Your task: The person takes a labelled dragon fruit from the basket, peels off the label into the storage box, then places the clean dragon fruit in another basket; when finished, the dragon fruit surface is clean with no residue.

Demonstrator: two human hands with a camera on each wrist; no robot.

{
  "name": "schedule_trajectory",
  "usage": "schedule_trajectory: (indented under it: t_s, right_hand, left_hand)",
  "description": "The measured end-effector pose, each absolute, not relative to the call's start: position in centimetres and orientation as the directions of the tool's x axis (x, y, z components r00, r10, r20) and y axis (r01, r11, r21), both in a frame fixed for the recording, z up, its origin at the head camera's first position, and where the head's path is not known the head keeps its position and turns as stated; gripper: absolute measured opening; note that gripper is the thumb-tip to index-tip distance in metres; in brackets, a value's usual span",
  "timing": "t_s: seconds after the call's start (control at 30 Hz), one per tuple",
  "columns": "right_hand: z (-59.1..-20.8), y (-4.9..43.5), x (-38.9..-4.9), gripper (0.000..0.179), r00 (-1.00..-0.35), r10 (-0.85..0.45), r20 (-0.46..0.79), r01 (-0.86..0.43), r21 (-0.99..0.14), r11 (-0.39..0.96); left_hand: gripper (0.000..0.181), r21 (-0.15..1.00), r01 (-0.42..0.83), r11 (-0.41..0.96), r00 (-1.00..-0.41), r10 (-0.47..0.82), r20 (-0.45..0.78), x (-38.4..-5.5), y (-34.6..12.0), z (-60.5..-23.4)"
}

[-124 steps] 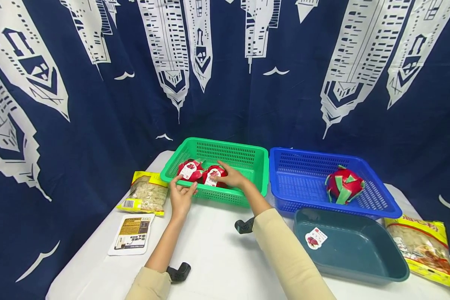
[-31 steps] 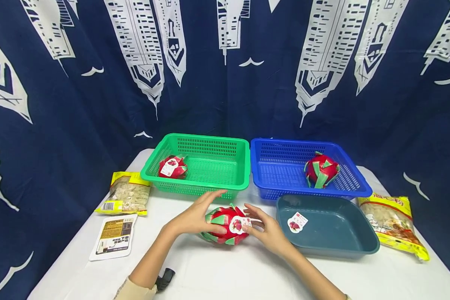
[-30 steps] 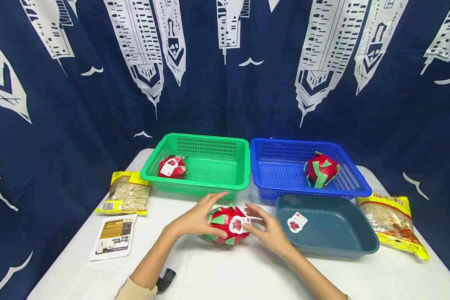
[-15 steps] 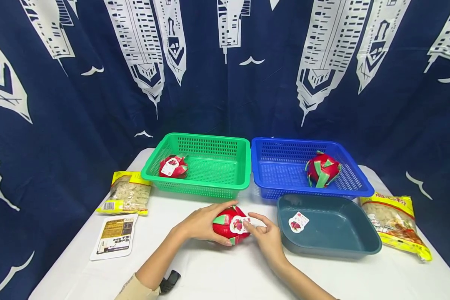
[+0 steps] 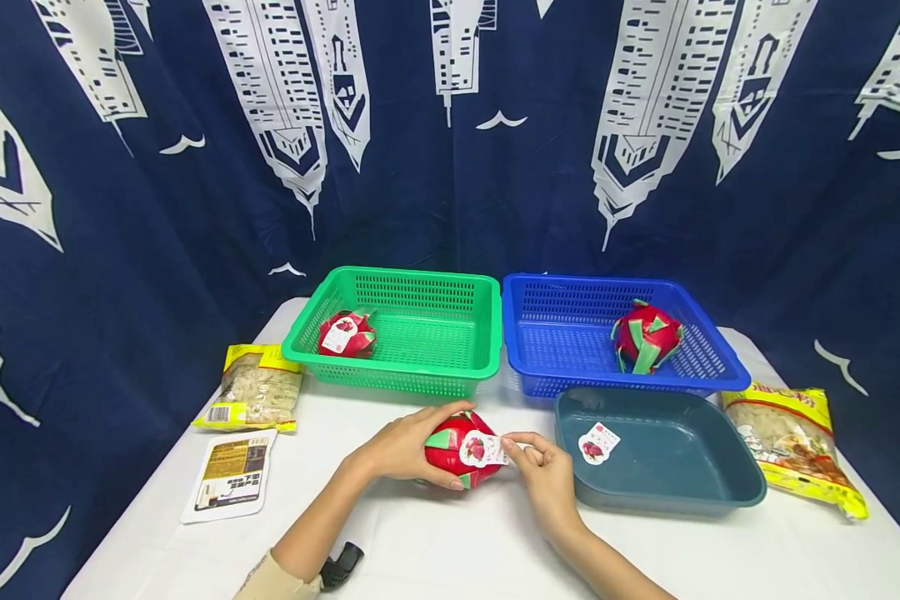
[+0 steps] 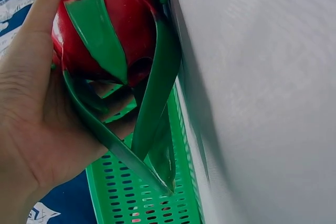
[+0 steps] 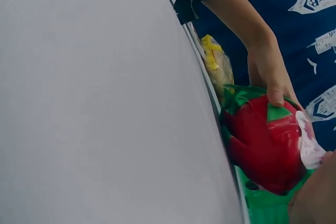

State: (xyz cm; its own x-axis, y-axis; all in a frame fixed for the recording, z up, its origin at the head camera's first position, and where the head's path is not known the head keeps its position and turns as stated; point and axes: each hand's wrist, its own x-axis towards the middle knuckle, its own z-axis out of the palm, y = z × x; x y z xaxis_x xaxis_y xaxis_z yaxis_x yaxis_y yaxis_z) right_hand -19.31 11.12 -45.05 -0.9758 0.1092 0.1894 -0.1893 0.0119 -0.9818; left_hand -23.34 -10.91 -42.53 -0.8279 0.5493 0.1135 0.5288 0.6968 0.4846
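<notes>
A red dragon fruit with green scales [image 5: 444, 458] lies on the white table before the green basket. Its left side is gripped by my left hand [image 5: 397, 448], thumb in front and fingers behind. In the left wrist view the long green scales of the dragon fruit [image 6: 121, 19] hang past the palm. A white sticker [image 5: 480, 450] with a fruit picture sits on its right side, the outer end standing off the skin. My right hand [image 5: 551, 487] pinches that end between thumb and forefinger. In the right wrist view the sticker [image 7: 311, 148] partly lifts from the fruit.
A green basket [image 5: 401, 379] holds another stickered dragon fruit [image 5: 347, 333]. A blue basket [image 5: 532, 371] holds one without a visible sticker [image 5: 647, 336]. One sticker [image 5: 598, 443] is on the dark teal tub [image 5: 645, 500]. Yellow bags [image 5: 258, 387] flank the setup; a white packet [image 5: 231, 475] lies left.
The dragon fruit has come out of the green basket onto the table. Lately my left hand has closed in further round it, and my right fingers have shifted to the sticker's outer end.
</notes>
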Motion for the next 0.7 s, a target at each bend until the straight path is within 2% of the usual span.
schedule_trajectory:
  t_s: [0.2, 0.27, 0.33, 0.4, 0.47, 0.53, 0.6, 0.7]
  right_hand:
    - [-43.2, 11.8, -17.5, 0.013, -0.965, 0.053, 0.256, -0.251, -0.964, 0.087]
    - [-42.3, 12.0, -16.7, 0.007, -0.944, 0.038, 0.329, -0.324, -0.941, 0.094]
    - [-41.2, 12.5, -16.0, 0.006, -0.898, 0.023, 0.440, -0.438, -0.896, 0.071]
    - [-39.8, 13.4, -15.9, 0.012, -0.823, 0.025, 0.567, -0.566, -0.824, 0.031]
    - [-38.6, 15.4, -16.2, 0.014, -0.773, 0.034, 0.633, -0.631, -0.773, 0.063]
    - [-37.4, 17.8, -17.0, 0.012, -0.774, 0.056, 0.631, -0.617, -0.770, 0.159]
    - [-36.3, 20.6, -17.9, 0.008, -0.833, 0.066, 0.549, -0.505, -0.804, 0.315]
    - [-35.9, 24.9, -19.6, 0.014, -0.917, 0.011, 0.399, -0.335, -0.785, 0.521]
  left_hand:
    - [0.096, 0.503, 0.537, 0.677, -0.814, 0.572, 0.100, -23.3, -10.6, -42.5]
    - [0.096, 0.508, 0.540, 0.671, -0.808, 0.583, 0.088, -23.3, -10.5, -42.6]
    - [0.096, 0.519, 0.535, 0.667, -0.807, 0.584, 0.081, -23.3, -10.5, -42.6]
    - [0.095, 0.539, 0.523, 0.660, -0.813, 0.576, 0.083, -23.4, -10.7, -42.5]
    - [0.094, 0.562, 0.512, 0.650, -0.818, 0.569, 0.086, -23.5, -10.8, -42.4]
    - [0.094, 0.574, 0.507, 0.643, -0.818, 0.568, 0.086, -23.5, -10.9, -42.4]
    - [0.094, 0.571, 0.511, 0.642, -0.814, 0.575, 0.083, -23.5, -10.9, -42.3]
    - [0.094, 0.563, 0.512, 0.649, -0.810, 0.582, 0.067, -23.2, -10.8, -42.3]
